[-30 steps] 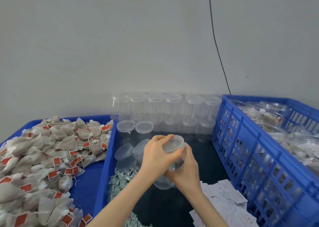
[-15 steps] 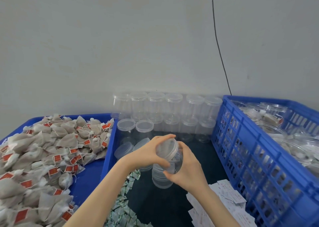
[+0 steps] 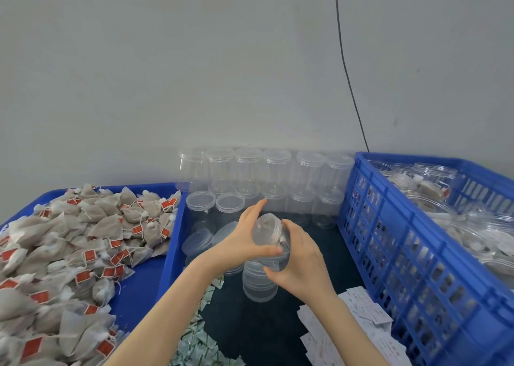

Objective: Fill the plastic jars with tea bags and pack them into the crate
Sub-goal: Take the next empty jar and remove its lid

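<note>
I hold a clear plastic jar (image 3: 274,250) tilted above the dark table. My right hand (image 3: 301,262) grips its body from the right. My left hand (image 3: 244,240) holds its clear lid (image 3: 265,229) between thumb and fingers. A second clear jar (image 3: 258,285) stands just below them. A heap of grey tea bags (image 3: 69,248) with red tags fills the blue tray (image 3: 141,285) on the left. The blue crate (image 3: 403,260) on the right holds several filled jars (image 3: 428,187).
Rows of empty lidded jars (image 3: 261,176) are stacked against the wall. Loose lids (image 3: 197,240) lie by the tray's edge. Small green sachets (image 3: 194,338) and white paper slips (image 3: 358,318) are scattered near the table's front. A black cable (image 3: 347,67) runs down the wall.
Both hands have turned the jar: the lid end now tilts more to the left and my left hand's fingers have spread wider over the lid.
</note>
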A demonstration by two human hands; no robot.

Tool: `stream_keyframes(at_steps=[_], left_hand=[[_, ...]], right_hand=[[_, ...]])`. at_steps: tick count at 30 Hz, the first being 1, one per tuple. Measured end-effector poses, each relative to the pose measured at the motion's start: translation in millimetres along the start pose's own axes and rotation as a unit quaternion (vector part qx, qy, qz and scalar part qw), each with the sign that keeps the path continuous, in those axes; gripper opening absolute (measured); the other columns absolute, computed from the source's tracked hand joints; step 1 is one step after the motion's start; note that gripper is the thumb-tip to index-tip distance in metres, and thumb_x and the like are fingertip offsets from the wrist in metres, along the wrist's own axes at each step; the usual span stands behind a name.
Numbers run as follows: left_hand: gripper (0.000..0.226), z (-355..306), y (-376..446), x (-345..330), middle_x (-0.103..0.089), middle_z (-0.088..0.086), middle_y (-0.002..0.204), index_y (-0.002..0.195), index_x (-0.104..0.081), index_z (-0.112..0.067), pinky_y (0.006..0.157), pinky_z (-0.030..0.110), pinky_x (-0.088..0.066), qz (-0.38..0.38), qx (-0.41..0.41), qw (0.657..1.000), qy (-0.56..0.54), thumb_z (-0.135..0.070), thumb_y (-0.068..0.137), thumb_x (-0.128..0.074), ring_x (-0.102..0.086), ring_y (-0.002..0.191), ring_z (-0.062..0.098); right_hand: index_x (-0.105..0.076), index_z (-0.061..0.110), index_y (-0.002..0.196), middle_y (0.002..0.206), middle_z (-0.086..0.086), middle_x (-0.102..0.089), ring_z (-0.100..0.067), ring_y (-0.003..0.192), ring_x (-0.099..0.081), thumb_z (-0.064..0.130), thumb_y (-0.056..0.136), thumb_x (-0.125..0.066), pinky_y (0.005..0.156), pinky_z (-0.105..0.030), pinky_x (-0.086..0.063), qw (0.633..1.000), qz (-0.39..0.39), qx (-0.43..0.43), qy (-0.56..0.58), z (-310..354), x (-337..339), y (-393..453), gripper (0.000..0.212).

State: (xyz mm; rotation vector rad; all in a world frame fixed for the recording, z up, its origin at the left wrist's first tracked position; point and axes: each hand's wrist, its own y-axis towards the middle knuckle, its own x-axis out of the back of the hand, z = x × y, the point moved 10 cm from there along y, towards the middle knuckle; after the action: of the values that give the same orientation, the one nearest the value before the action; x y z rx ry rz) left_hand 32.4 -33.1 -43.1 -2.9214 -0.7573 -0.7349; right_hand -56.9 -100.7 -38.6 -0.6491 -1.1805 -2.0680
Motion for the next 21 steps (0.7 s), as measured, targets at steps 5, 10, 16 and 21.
stream_keyframes(at_steps=[5,10,16,21], left_hand=[[0.093,-2.2,-7.3,-4.0,-0.026,-0.02,0.147,0.144,-0.023,-0.046,0.111,0.032,-0.035,0.074,-0.024,0.997,0.009,-0.002,0.077,-0.07,-0.027,0.135,0.0],[0.074,5.8,-2.7,6.2,-0.043,-0.015,0.128,0.133,-0.035,-0.047,0.092,0.02,-0.045,0.04,0.002,0.998,0.044,-0.027,0.076,-0.078,-0.045,0.116,-0.001],[0.103,23.2,-1.4,7.3,-0.041,0.003,0.143,0.152,-0.011,-0.028,0.106,0.038,-0.039,-0.006,0.063,0.988,0.143,-0.079,0.072,-0.05,-0.046,0.125,0.017],[0.115,10.8,-6.2,-11.7,0.012,-0.019,0.155,0.148,0.016,-0.041,0.116,0.036,-0.023,0.08,0.011,0.99,0.115,-0.05,0.076,-0.073,-0.006,0.142,0.005]], right_hand=[[-0.043,0.009,0.143,0.136,0.002,-0.055,-0.015,0.124,-0.053,0.039,0.067,-0.085,0.106,-0.035,-0.044,1.0,0.012,0.013,-0.003,-7.5,3.0,0.4,0.092],[-0.043,0.012,0.143,0.136,0.004,-0.054,-0.013,0.124,-0.053,0.039,0.064,-0.086,0.106,-0.026,-0.041,0.999,0.022,0.033,-0.003,-8.8,0.5,-4.1,0.094],[-0.052,0.005,0.134,0.124,-0.003,-0.063,-0.022,0.111,-0.063,0.032,0.06,-0.088,0.096,-0.029,-0.044,0.997,0.007,0.068,-0.028,-3.5,2.9,-3.8,0.087],[-0.053,0.004,0.131,0.12,-0.005,-0.064,-0.023,0.107,-0.064,0.038,0.063,-0.082,0.093,-0.037,-0.052,0.996,0.002,0.084,-0.03,-2.6,4.7,-4.4,0.081]])
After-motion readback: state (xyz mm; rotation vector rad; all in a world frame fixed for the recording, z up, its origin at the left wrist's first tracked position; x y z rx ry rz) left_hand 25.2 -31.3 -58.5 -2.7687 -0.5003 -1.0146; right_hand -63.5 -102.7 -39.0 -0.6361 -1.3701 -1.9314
